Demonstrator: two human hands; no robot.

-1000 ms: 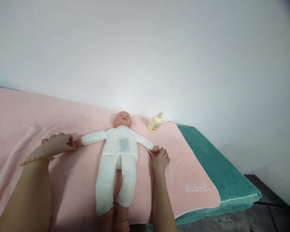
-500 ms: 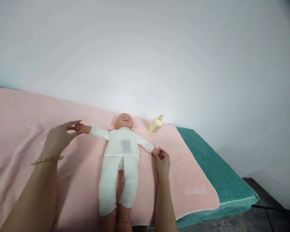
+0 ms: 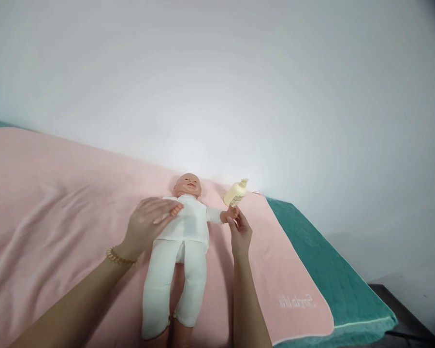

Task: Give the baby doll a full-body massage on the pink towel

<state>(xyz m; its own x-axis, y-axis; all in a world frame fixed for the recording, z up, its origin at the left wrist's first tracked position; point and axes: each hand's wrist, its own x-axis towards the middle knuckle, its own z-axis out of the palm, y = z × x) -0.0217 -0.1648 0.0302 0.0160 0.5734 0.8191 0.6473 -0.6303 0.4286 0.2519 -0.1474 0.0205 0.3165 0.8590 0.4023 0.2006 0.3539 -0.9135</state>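
A baby doll [image 3: 192,227] with a white cloth body lies on its back on a pink blanket [image 3: 275,270]. My left hand [image 3: 147,222], with a beaded bracelet at the wrist, is closed around one of the doll's hands [image 3: 176,209] and holds it over the chest; the doll's arm on that side is mostly hidden. On the other side, my right hand [image 3: 241,232] pinches the doll's other hand [image 3: 232,212] between thumb and fingers, that arm bent out to the side.
A pale yellow pump bottle [image 3: 235,194] stands by the doll's head, near the white wall [image 3: 217,87]. Under the blanket shows a green padded mat [image 3: 322,256]. Dark floor or furniture [image 3: 402,309] lies at the lower right.
My left hand has brought the doll's arm from stretched out sideways in across the chest. My right hand has raised the other arm slightly inward. The view has shifted a little.
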